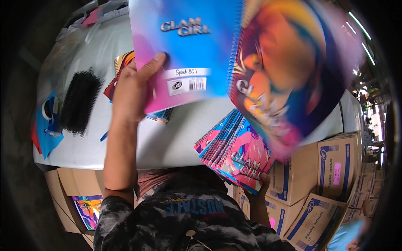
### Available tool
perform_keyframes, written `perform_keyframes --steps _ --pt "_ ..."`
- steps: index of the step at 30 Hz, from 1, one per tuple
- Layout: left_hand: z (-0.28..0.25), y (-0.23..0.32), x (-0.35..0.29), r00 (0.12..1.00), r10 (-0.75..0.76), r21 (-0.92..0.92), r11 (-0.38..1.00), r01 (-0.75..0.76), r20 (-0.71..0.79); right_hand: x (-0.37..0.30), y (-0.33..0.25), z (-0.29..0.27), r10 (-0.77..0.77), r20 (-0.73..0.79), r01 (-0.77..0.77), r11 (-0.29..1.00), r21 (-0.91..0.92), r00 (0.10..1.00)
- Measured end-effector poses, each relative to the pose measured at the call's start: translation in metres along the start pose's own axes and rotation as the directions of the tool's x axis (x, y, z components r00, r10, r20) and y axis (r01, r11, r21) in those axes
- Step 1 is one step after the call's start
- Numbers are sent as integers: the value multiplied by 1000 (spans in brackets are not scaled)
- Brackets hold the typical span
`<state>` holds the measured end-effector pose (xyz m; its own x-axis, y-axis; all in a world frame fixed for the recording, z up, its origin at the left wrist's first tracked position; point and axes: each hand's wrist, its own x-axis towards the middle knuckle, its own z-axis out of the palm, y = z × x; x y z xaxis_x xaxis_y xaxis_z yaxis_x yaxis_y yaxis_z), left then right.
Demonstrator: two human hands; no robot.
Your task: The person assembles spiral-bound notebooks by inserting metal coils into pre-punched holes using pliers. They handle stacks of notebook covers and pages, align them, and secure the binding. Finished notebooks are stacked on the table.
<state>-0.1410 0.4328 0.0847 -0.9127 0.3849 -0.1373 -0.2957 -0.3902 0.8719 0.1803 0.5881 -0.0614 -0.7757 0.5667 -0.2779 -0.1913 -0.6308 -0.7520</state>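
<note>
Left hand (134, 90): my fingers pinch an open spiral notebook (188, 46), raised above the counter (176, 138).
Right hand (261, 186): fingers clasp a notebook stack (234, 150), near right.

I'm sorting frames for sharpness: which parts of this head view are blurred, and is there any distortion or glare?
Head view: the flipped-open cover of the spiral notebook in the left hand is smeared by motion; the notebook stack on the right hand is fairly sharp; the table edge bows from fisheye; corners are dark; bright ceiling lights streak at upper right.
</note>
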Motion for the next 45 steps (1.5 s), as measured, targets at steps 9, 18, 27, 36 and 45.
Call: perform_keyframes --steps 9,18,27,36,45 --pt "-93 -14 -6 964 190 11 982 -191 -184 29 -23 30 28 0 -27 992 -121 1000" --pt "-154 42 -55 660 714 521 665 -536 -233 144 -34 22 3 260 15 998 -67 966" --pt "-170 40 -110 600 771 507 613 -605 -216 274 -61 60 338 328 -315 941 -125 882" --pt "-153 22 -111 704 691 377 703 -603 -162 263 -51 89 299 293 -250 949 -194 908" --pt "-142 21 -114 760 646 375 723 -580 -70 235 -27 127 -503 -53 440 797 -413 862"
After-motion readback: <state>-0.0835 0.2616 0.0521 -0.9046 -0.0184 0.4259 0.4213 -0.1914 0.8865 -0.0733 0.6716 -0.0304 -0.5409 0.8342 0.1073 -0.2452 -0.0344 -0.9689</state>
